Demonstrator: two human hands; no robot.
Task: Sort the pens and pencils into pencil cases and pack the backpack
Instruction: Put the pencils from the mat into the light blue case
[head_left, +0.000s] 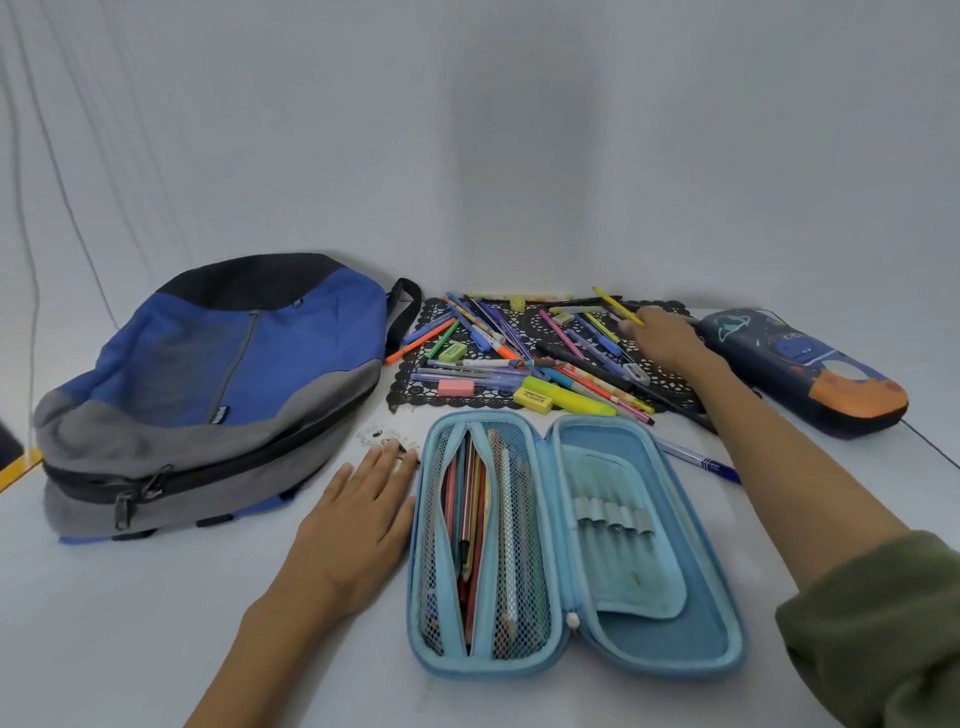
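Ops: Status at the near end, light blue pencil case (675, 644)?

Bench: Unzipped, both halves flat on white table (156, 623). Left half: mesh pocket (524, 519) packed with pencils (475, 540). Right half: flap with elastic loops.

Ops: Hands?

Bench: Left hand (353, 530) lies flat on table just left of case, fingers straight, gripping nothing. Fingertips touch small printed tag (382, 435) off case's far left corner; detail unclear. Right arm in green sleeve (883, 623) runs along case's right side. Blue pen (701, 460) lies just right of case, partly under forearm.

Ops: Right hand?

Bench: Right hand (667, 338) is beyond case, over far right of black lace mat (415, 387). Fingers pinch yellow pencil (615, 304), its tip angled up and away.

Ops: Remaining stock?

Bench: Loose pens and pencils, pink eraser (456, 387) and yellow highlighter (566, 397) are piled on mat directly behind case. Blue and grey backpack (208, 395) lies flat left of case. Dark blue pencil case (800, 374) sits closed, beyond and right of the light blue one, just right of right hand.
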